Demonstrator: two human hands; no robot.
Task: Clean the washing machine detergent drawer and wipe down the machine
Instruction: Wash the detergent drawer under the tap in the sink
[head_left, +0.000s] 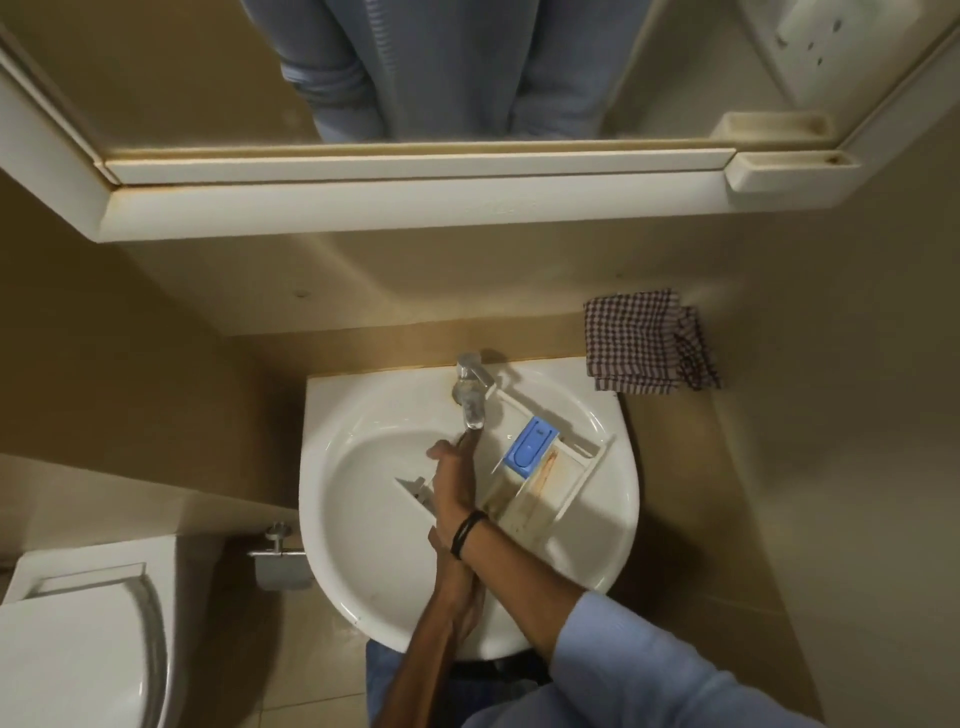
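The white detergent drawer lies slanted in the right half of the white sink, with a blue insert in it and brownish stains in its compartments. My right hand, with a black band on its wrist, reaches under the tap spout, back of the hand up, one finger stretched toward the spout. What its palm holds is hidden. A small white drawer part shows just left of this hand. My left hand is mostly hidden under my right wrist, with my arms crossed.
A folded checked cloth lies on the ledge at the back right of the sink. A toilet stands to the left, with a metal paper holder between it and the sink. A mirror cabinet hangs above.
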